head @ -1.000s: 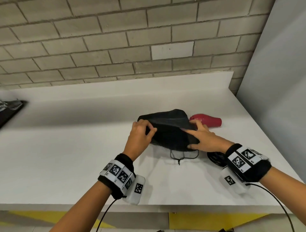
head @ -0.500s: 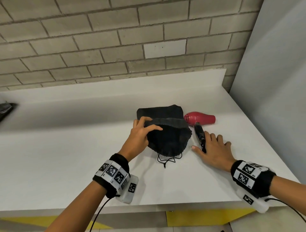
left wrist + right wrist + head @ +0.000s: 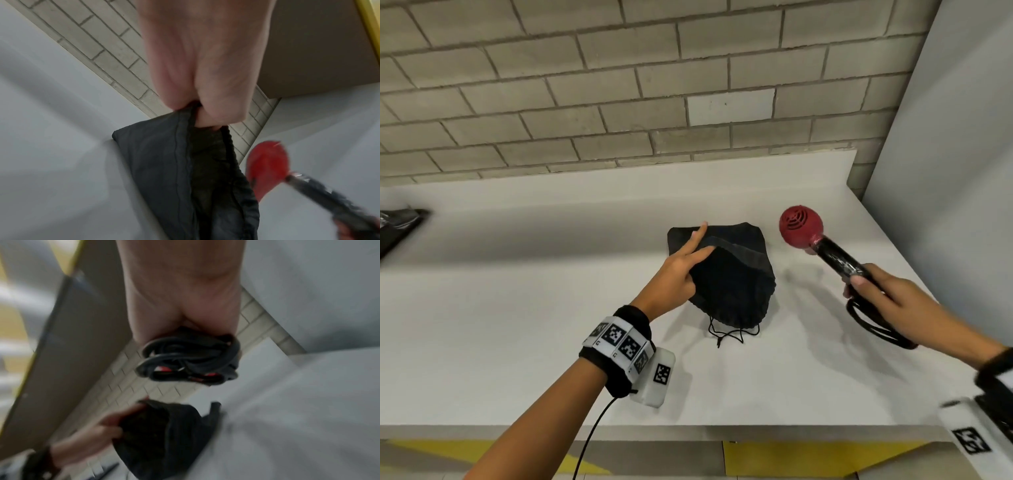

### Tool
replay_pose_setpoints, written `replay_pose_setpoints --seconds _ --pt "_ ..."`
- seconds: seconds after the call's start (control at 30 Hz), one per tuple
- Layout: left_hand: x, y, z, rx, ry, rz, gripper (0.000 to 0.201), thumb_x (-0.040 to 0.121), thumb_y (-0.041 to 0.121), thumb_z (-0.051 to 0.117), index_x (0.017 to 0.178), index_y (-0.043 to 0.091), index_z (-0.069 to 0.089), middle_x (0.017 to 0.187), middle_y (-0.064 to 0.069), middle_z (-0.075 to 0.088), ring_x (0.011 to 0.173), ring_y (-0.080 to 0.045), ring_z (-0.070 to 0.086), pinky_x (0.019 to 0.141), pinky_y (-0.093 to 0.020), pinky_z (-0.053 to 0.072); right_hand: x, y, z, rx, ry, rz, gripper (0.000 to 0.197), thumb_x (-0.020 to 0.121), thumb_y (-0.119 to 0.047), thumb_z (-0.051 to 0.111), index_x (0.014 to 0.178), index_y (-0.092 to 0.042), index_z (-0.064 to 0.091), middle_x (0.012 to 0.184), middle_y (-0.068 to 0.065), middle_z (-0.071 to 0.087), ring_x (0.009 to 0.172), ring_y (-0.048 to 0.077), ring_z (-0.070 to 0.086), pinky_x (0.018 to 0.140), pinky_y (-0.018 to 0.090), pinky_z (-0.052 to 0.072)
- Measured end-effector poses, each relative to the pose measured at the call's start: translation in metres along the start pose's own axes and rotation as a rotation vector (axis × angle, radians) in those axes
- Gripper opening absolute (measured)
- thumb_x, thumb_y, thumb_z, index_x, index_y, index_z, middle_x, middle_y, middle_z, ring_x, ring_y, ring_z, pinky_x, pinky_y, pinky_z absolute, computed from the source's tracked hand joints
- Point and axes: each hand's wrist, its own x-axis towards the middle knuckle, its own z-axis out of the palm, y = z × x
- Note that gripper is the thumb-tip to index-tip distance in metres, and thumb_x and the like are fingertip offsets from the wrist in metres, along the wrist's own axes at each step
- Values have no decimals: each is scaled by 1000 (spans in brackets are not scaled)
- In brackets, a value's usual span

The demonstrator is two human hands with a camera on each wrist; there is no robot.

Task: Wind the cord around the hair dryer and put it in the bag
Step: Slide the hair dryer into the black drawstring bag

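Black drawstring fabric pouch (image 3: 736,284) is pinched open by the left hand (image 3: 674,274), seemingly to receive the red hair dryer (image 3: 801,228) gripped by the right hand (image 3: 887,301)

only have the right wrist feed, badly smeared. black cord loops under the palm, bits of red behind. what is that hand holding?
Observer: Head view: the right hand grips the black handle of a red hair dryer, held above the white counter.
Operator: bag mouth open?
Observer: Left wrist view: the left hand pinches the rim of the black bag and holds it up, so the dark inside shows.
Operator: dryer in yet?
Observer: No. Head view puts its red head to the right of the bag, apart from it, with the grille facing the camera.
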Motion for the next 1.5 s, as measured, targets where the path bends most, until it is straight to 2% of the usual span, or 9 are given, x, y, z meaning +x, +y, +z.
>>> replay_pose_setpoints --seconds 0.13,0.27,0.47,0.67,0.9,1.07,1.27,1.37,1.5 --pt "8 3 -7 -94 -117 25 91 64 -26 32 146 14 29 159 3 8 143 -11 16 101 -8 26 -25 -33 -30 61 -295 -235 48 86 -69 35 101 -30 58 80 12 63 70 34 58 67 42 48" --pt "12 -3 -7 -138 -224 -6 95 71 -24 41 150 21 14 159 5 6 143 -3 4 115 -22 17 -21 -52 -9 -35 -465 -302 38 90 -59 37 96 -27 56 73 2 59 61 16 52 62 31 45" --pt "3 19 -9 -184 -356 -57 98 66 -24 36 150 17 7 157 3 4 143 -8 2 116 -23 10 8 -43 36 -173 -291 -81 27 93 -50 41 88 -26 53 64 -5 57 52 7 48 56 24 40" --pt "11 45 8 -129 -457 -65 99 72 -18 40 148 19 -10 157 -7 -12 142 -14 -17 115 -31 -10 44 -70 66 -142 -214 65 36 96 -47 38 87 -17 56 87 7 66 81 23 63 74 34 49" --pt "3 58 10 -140 -468 -53 94 74 -18 40 147 13 -10 157 -14 -12 141 -15 -18 113 -25 -9 86 -72 99 429 -121 345 48 95 -43 39 121 -9 58 113 11 66 103 23 62 95 40 50" --pt "-8 51 17 -209 -384 -61 101 69 -19 40 147 17 -14 158 -9 -10 145 -18 -11 118 -33 5 102 -76 101 924 -7 520 38 99 -35 38 117 -10 60 110 11 66 103 26 62 94 40 50" --pt "-2 54 13 -266 -326 -56 99 68 -23 34 149 17 -8 157 -2 -4 143 -7 -7 112 -14 7 112 -78 114 324 55 436 44 100 -31 34 115 3 59 119 21 61 111 36 57 97 41 44" --pt "3 52 8 -304 -319 -84 96 73 -24 36 148 17 -9 149 6 3 130 9 0 99 1 10 120 -90 118 364 33 461 39 100 -28 33 118 -3 57 124 19 58 115 34 54 100 39 42" --pt "-3 50 14 -346 -354 -99 98 74 -21 36 147 21 -13 155 -1 -3 140 -7 -4 109 -15 13 131 -76 157 168 -309 471 49 89 -5 47 138 -5 39 147 10 39 135 18 37 114 21 18"
